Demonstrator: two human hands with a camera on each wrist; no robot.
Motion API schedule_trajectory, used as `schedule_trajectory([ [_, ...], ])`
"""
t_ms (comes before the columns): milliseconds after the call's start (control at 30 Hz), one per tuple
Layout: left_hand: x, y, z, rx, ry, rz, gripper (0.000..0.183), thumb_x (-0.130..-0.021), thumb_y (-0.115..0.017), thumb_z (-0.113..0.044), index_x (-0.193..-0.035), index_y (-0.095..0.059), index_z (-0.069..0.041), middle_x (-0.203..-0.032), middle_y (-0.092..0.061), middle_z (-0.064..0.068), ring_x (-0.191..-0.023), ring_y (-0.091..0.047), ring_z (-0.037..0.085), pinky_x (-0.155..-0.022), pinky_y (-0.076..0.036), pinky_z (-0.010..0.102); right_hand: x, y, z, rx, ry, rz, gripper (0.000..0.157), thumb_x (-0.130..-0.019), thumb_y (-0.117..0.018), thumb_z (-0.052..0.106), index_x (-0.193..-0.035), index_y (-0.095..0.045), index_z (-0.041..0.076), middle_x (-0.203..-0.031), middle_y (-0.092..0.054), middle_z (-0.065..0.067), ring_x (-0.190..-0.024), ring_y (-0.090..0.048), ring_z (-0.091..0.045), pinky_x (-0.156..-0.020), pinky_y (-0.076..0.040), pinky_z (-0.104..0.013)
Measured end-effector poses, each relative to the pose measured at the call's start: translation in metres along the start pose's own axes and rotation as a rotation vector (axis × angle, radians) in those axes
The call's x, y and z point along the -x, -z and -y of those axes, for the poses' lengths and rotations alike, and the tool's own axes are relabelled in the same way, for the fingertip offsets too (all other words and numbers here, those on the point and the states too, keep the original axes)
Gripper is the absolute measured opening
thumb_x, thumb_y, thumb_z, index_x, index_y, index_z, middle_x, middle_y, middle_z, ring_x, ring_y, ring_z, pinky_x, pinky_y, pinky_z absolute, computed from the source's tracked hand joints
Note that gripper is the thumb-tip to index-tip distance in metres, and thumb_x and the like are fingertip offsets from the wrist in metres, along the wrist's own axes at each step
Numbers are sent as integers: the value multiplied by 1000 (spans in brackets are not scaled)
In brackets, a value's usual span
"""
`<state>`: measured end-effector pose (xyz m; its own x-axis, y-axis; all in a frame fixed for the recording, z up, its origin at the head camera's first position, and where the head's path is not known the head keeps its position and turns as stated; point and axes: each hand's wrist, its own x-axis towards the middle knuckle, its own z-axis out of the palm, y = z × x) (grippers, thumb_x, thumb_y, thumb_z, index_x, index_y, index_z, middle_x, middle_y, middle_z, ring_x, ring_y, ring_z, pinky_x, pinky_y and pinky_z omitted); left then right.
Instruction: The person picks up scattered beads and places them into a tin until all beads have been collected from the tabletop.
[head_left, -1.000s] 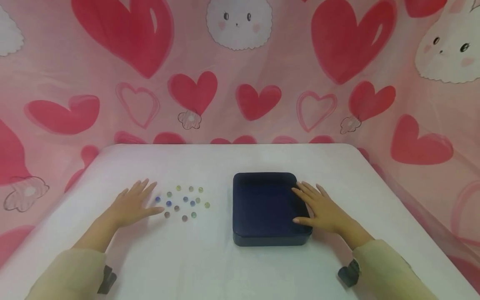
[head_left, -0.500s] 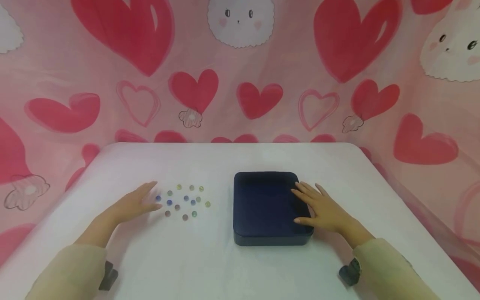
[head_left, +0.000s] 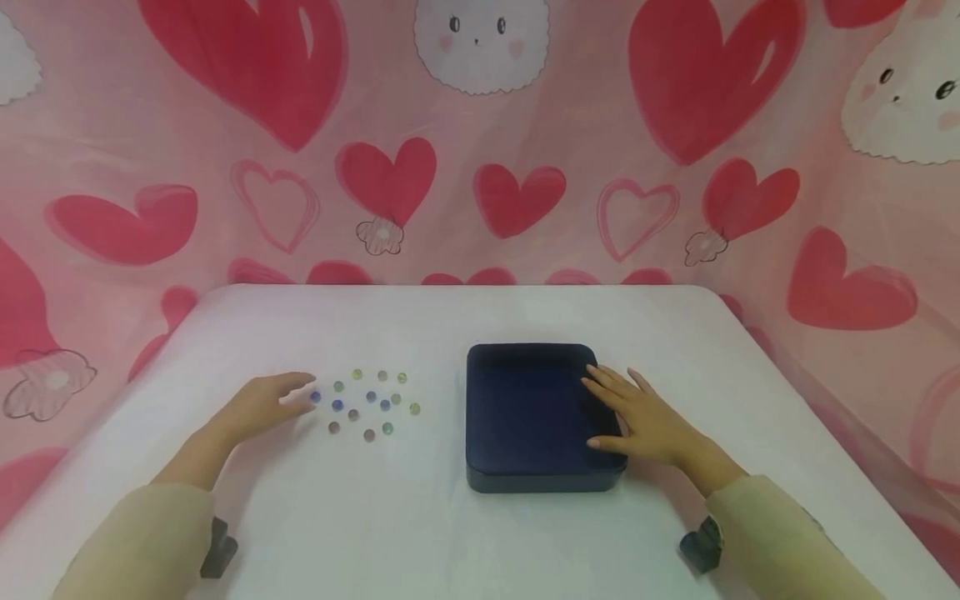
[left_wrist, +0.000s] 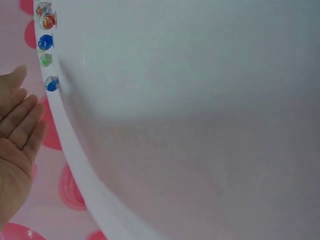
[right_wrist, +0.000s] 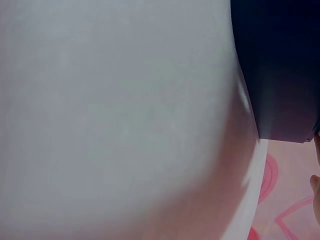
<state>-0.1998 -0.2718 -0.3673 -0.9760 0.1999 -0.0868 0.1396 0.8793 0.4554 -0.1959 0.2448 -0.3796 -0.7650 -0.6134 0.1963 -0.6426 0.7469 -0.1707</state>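
Pink heart-print cloth (head_left: 457,187) fills the upper half of the frame. White table (head_left: 360,517) across the lower half. Dark blue box (head_left: 543,482) right of centre: shallow, probably stiff and fairly light; best held by the rim. Your right hand (head_left: 645,421) is at its right side, grip spread wide, digits laid over that rim, not curled round it. Your left hand (head_left: 258,406), left of centre: grip fairly narrow, holding nothing. Marbles (head_left: 371,397) lie loose, left of centre. Handling estimate: light, hard, smooth, slippery, prone to roll; may chip on a hard drop. Take one at its widest part, thumb opposite fingertip, pressing lightly. Leftmost blue marble (head_left: 316,397) sits nearest your left fingertips; left wrist view shows a gap there.
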Motion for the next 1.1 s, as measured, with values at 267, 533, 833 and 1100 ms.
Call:
schedule_trajectory([
  [267,-4,-2,3,33,-5,15,43,-87,-60,-24,-122,-55,0,-124,-53,25,-111,-50,44,-91,-42,55,-1,1,-1,18,-10,23,80,-78,-62,49,-138,-37,3,-145,-32,-16,-133,-28,-34,-108,-13,-56],
  [533,-10,-1,9,45,44,45,45,-88,-58,-27,-124,-53,0,-127,-51,25,-113,-47,45,-93,-39,57,0,-2,-1,28,21,-14,78,-79,-61,49,-136,-39,1,-143,-34,-18,-132,-30,-35,-105,-17,-58],
  [833,-15,-4,11,50,46,34,45,-89,-57,-27,-125,-52,0,-128,-50,25,-116,-44,45,-95,-37,58,0,-3,0,19,25,-39,77,-79,-61,48,-136,-39,2,-144,-33,-17,-133,-29,-33,-107,-15,-56],
  [1100,-18,-8,14,48,50,41,43,-87,-60,-21,-123,-53,2,-126,-51,26,-121,-39,45,-98,-32,58,0,-4,0,23,21,-31,78,-79,-60,49,-136,-39,1,-144,-34,-17,-132,-30,-35,-104,-17,-60],
])
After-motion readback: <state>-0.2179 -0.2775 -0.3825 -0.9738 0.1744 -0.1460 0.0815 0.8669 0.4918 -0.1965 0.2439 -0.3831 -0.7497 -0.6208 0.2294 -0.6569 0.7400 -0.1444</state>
